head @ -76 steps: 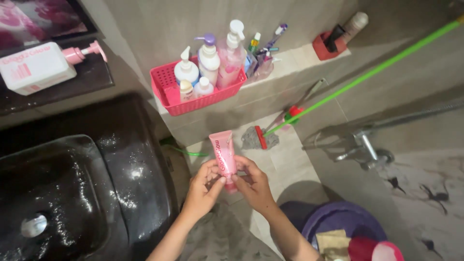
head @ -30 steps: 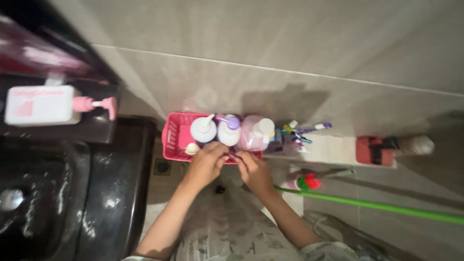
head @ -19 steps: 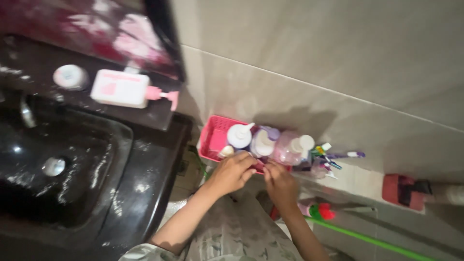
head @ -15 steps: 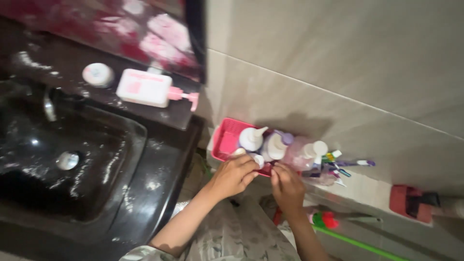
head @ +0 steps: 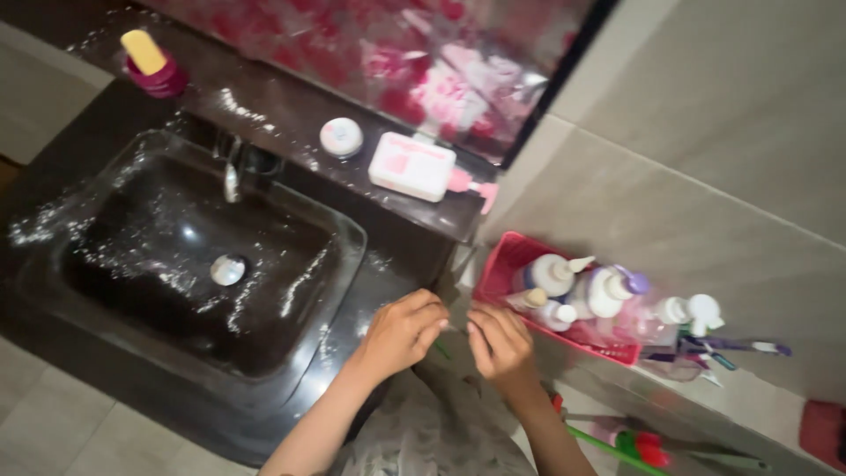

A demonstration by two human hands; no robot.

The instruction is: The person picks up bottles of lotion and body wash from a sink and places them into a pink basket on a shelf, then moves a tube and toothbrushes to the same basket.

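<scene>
head view: both hands hover just beside the pink basket of bottles on the ledge. the left hand curls loosely, grip empty; the right hand is half open, holding nothing visible. the black sink lies left.

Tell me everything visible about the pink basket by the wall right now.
The pink basket is a rectangular plastic tray with perforated walls, sitting on a tiled ledge against the grey wall, right of the black sink. It stands level and holds several upright pump and nozzle bottles, white and lilac-capped, crowded toward its right end; its left end looks bare. The right hand hovers just in front of its near rim, apparently not touching it.
</scene>
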